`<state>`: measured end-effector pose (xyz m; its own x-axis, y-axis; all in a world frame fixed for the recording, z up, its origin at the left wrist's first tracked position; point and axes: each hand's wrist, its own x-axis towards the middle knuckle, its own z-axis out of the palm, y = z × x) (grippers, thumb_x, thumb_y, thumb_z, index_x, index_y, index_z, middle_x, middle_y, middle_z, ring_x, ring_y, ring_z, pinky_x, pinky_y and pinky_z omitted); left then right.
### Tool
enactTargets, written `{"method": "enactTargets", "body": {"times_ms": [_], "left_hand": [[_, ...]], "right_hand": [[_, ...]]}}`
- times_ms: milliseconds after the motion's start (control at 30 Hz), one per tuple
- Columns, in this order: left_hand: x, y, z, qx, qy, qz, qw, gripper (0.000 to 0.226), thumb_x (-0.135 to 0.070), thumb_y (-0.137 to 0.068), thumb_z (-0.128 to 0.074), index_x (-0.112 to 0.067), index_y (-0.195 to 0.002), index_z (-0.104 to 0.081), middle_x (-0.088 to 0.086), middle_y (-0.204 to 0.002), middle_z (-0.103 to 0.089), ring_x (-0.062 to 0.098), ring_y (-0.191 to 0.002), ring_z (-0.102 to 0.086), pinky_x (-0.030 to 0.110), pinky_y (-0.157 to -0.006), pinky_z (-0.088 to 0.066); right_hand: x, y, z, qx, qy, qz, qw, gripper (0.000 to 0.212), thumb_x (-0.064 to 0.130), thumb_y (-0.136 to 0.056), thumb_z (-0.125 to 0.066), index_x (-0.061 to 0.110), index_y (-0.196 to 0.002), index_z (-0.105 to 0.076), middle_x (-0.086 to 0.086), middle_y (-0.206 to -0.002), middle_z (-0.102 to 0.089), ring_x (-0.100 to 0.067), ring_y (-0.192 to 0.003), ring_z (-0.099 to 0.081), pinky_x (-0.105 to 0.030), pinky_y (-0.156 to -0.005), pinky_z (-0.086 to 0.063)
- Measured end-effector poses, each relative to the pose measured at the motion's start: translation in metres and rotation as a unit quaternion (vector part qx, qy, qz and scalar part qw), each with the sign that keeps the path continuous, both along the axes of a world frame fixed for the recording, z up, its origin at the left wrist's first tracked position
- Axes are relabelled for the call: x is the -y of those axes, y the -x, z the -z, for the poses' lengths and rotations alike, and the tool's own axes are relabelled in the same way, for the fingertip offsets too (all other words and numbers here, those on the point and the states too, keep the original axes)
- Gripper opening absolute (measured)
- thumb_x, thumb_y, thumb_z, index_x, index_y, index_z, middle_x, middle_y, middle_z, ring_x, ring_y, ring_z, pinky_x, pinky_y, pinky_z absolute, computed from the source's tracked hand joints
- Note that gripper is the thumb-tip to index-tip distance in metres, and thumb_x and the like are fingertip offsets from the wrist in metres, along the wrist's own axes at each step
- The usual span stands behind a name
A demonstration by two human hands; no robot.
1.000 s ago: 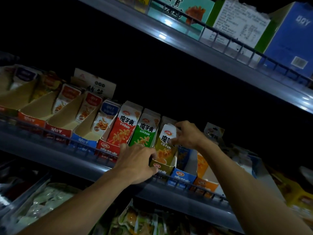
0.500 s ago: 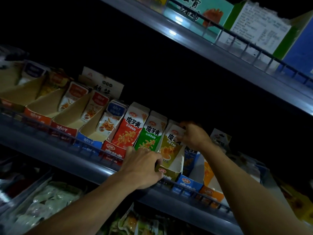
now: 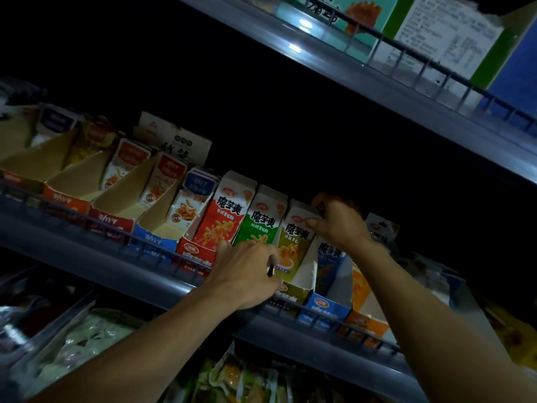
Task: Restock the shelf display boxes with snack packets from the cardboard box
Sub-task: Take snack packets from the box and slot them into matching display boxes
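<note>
Dim shop shelving fills the view, its middle shelf [image 3: 122, 257] fenced by a low wire rail and lined with angled display boxes. At about five o'clock from centre, the left hand [image 3: 247, 274] curls over the front of the olive display box [image 3: 293, 292], gripping its rim. At four o'clock, the right hand [image 3: 337, 222] pinches the top of the yellow-green snack packets [image 3: 293, 242] standing in that box, though its fingertips are shadowed. Red [image 3: 220, 225] and green packets [image 3: 261, 225] stand just beside, at nine o'clock of them.
</note>
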<state>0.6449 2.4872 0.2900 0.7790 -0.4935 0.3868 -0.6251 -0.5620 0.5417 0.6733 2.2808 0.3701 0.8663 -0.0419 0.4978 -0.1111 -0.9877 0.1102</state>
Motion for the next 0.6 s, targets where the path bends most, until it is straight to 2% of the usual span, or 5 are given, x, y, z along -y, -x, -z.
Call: {"method": "enactTargets", "body": {"times_ms": [133, 267, 400, 600], "left_hand": [[-0.008, 0.001, -0.008, 0.015, 0.019, -0.013, 1.000, 0.026, -0.045, -0.089, -0.066, -0.032, -0.111, -0.061, -0.016, -0.098, -0.049, 0.006, -0.100, -0.048, 0.035, -0.099, -0.025], [-0.034, 0.010, -0.012, 0.005, 0.027, -0.011, 1.000, 0.017, -0.044, -0.087, -0.069, -0.032, -0.096, -0.060, -0.015, -0.093, -0.052, 0.010, -0.097, -0.050, 0.037, -0.104, -0.032], [-0.085, 0.028, -0.007, -0.012, 0.016, -0.024, 0.999, 0.018, -0.042, -0.084, -0.073, -0.032, -0.082, -0.057, -0.018, -0.077, -0.053, 0.011, -0.087, -0.058, 0.034, -0.086, -0.044], [-0.181, 0.051, 0.019, -0.060, -0.035, -0.080, 0.994, 0.021, -0.045, -0.082, -0.073, -0.033, -0.079, -0.056, -0.016, -0.076, -0.059, 0.008, -0.079, -0.061, 0.027, -0.067, -0.047]], "right_hand": [[-0.023, 0.011, -0.005, 0.016, -0.026, -0.039, 0.999, 0.042, 0.033, -0.089, -0.069, 0.014, -0.125, -0.059, -0.007, -0.126, -0.061, -0.025, -0.113, -0.058, -0.041, -0.090, -0.052], [-0.062, 0.023, -0.003, 0.016, -0.028, -0.084, 0.996, 0.037, 0.031, -0.087, -0.071, 0.012, -0.118, -0.062, -0.007, -0.112, -0.063, -0.022, -0.101, -0.059, -0.035, -0.082, -0.050], [-0.112, 0.036, 0.006, -0.010, -0.019, -0.123, 0.992, 0.033, 0.033, -0.086, -0.072, 0.013, -0.110, -0.062, -0.002, -0.099, -0.057, -0.019, -0.093, -0.057, -0.035, -0.079, -0.047], [-0.200, 0.047, 0.023, -0.089, -0.068, -0.169, 0.979, 0.022, 0.031, -0.079, -0.074, 0.020, -0.094, -0.062, 0.001, -0.089, -0.061, -0.020, -0.085, -0.061, -0.034, -0.073, -0.051]]}}
